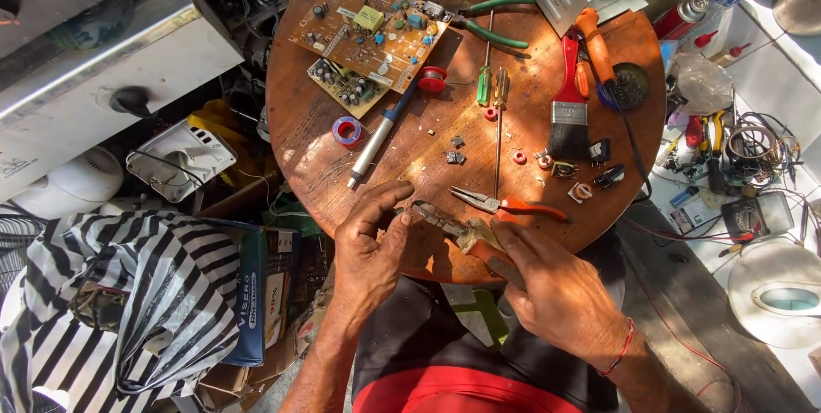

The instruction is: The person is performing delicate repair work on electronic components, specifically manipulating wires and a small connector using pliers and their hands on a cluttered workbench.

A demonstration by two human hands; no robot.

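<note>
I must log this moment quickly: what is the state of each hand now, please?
Left hand: fingers pinched together at the tip of the pliers; what they pinch is too small to tell.
Right hand: closed around the pliers' handles.

Right hand (560, 293) holds pliers (466, 236); left hand (369, 246) pinches tip.

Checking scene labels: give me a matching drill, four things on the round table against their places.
Things:
1. circuit board
2. paintbrush
3. green-handled pliers
4. orange-handled pliers

Places:
A. near edge, just beyond the right hand
B. far left of the table
C. right side, bristles toward the person
D. far edge, right of the board

Pairs: 1-B, 2-C, 3-D, 4-A
</note>
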